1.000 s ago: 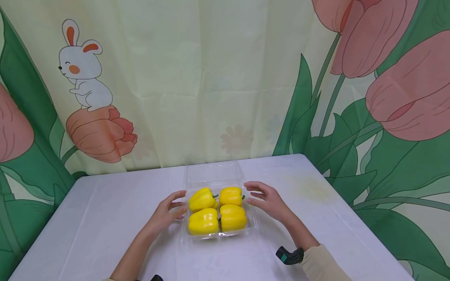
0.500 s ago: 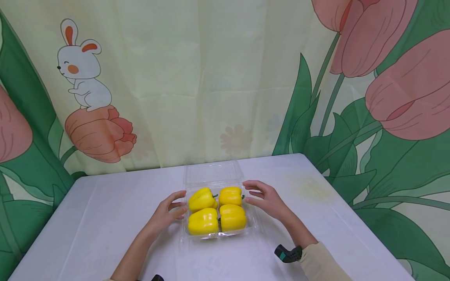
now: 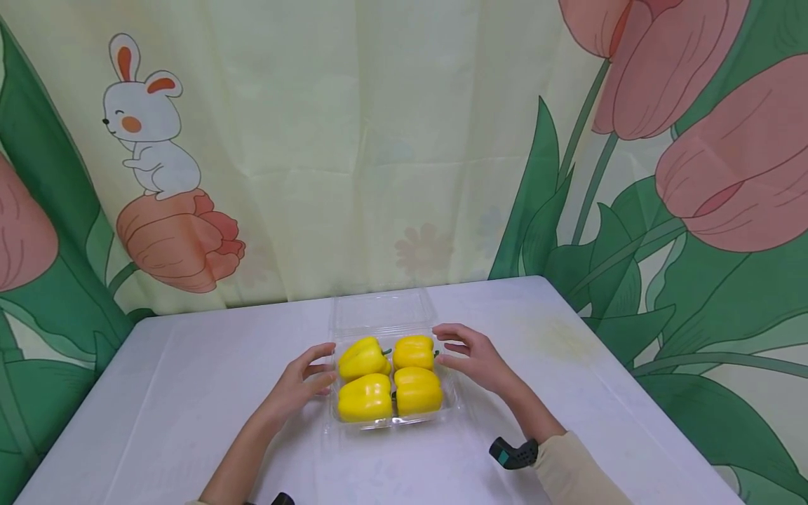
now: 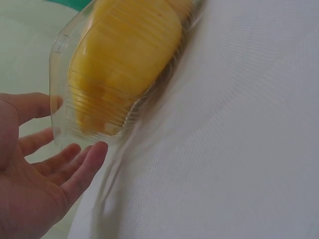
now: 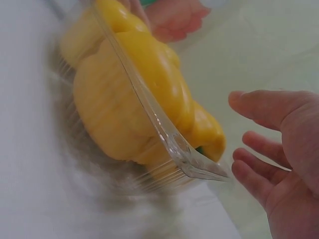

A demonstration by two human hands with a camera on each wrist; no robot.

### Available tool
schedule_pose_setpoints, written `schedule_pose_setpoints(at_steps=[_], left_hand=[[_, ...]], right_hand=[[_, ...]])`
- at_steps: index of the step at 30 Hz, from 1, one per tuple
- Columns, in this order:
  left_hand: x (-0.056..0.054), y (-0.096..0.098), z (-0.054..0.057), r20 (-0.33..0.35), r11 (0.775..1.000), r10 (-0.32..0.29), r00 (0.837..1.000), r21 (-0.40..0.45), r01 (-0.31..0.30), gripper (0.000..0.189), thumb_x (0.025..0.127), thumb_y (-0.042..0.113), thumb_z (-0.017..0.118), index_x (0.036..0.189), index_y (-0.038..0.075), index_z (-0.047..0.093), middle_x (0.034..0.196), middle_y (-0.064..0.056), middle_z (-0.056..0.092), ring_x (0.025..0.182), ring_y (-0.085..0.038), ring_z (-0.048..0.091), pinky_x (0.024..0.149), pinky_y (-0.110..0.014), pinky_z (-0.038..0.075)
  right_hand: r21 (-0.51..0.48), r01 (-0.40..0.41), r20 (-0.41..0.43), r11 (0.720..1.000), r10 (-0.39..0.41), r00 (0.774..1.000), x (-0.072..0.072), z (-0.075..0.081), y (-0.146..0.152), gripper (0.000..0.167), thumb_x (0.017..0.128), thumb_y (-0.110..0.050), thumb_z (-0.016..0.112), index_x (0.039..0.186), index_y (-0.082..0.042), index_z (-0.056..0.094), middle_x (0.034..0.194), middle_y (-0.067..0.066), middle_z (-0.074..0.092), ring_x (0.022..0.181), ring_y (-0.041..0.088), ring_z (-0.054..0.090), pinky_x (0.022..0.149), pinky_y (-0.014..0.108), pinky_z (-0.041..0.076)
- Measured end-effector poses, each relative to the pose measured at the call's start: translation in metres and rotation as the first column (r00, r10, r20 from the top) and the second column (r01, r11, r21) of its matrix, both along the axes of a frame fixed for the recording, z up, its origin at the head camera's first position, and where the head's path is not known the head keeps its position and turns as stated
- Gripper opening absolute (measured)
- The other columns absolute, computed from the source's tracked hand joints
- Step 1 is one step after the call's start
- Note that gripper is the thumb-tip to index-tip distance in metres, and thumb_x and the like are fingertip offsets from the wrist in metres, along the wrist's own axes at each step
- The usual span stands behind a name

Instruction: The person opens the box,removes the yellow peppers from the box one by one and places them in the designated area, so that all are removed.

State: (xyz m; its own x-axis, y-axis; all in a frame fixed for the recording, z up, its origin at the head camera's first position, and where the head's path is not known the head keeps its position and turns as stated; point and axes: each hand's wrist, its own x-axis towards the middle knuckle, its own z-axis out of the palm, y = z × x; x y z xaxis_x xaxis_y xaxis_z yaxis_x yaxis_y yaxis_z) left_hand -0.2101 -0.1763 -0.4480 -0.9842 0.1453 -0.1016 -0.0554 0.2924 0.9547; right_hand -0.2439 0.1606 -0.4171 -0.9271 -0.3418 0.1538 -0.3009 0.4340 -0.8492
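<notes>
A clear plastic clamshell box [image 3: 416,419] sits in the middle of the table, holding several yellow bell peppers [image 3: 365,398] with green stems. Its lid [image 3: 383,312] is folded back, away from the person. At the box's left side is my left hand [image 3: 301,379], fingers spread and loosely bent. In the left wrist view, the left thumb [image 4: 37,106] reaches the clear rim; whether it touches I cannot tell. My right hand [image 3: 475,356] is beside the right edge, fingers relaxed. The right wrist view shows its fingers [image 5: 254,174] just off the box's corner.
A white cloth covers the table [image 3: 208,393]. Behind it hangs a curtain [image 3: 303,140] printed with a rabbit, tulips and leaves. A black wrist device [image 3: 514,454] is worn on the right forearm.
My right hand has moved slightly left, closer to the box. My left hand, the box and the peppers look nearly the same.
</notes>
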Motion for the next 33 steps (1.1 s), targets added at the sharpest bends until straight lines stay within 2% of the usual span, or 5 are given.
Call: schedule_pose_setpoints(at_steps=[12, 33], left_hand=[[0.0, -0.001, 0.0, 0.017, 1.0, -0.006, 1.0, 0.008, 0.006, 0.057, 0.092, 0.022, 0.065, 0.144, 0.019, 0.042, 0.152, -0.007, 0.039, 0.129, -0.031, 0.049, 0.09, -0.037, 0.057], [0.001, -0.001, 0.0, 0.005, 1.0, -0.006, 1.0, 0.008, 0.006, 0.056, 0.092, 0.021, 0.064, 0.144, 0.018, 0.042, 0.152, -0.007, 0.039, 0.129, -0.031, 0.05, 0.09, -0.037, 0.057]], right_hand=[[0.018, 0.009, 0.012, 1.0, -0.009, 1.0, 0.0, 0.001, -0.005, 0.049, 0.085, -0.013, 0.073, 0.131, -0.013, 0.056, 0.133, 0.007, 0.059, 0.123, 0.027, 0.056, 0.103, 0.043, 0.048], [0.032, -0.007, 0.017, 0.999, 0.006, 1.0, -0.006, 0.001, -0.01, 0.05, 0.083, -0.012, 0.075, 0.13, -0.01, 0.056, 0.131, 0.008, 0.059, 0.122, 0.029, 0.057, 0.103, 0.043, 0.048]])
